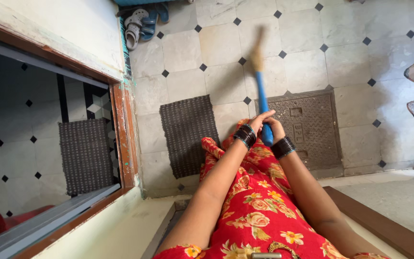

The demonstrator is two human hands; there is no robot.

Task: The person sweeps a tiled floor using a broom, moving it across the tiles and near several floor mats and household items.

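My two hands, left hand and right hand, gripping a blue broom handle, dark doormat left of them, metal floor hatch right, sandals far beyond.

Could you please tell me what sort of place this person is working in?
Probably a home entrance or small courtyard: tiled floor, a doormat, sandals by the wall, and a metal drain cover. Both hands hold a blue-handled broom.

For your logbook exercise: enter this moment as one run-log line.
left hand: grips broom handle | right hand: grips same handle | bristles: over tiled floor | doormat: alongside
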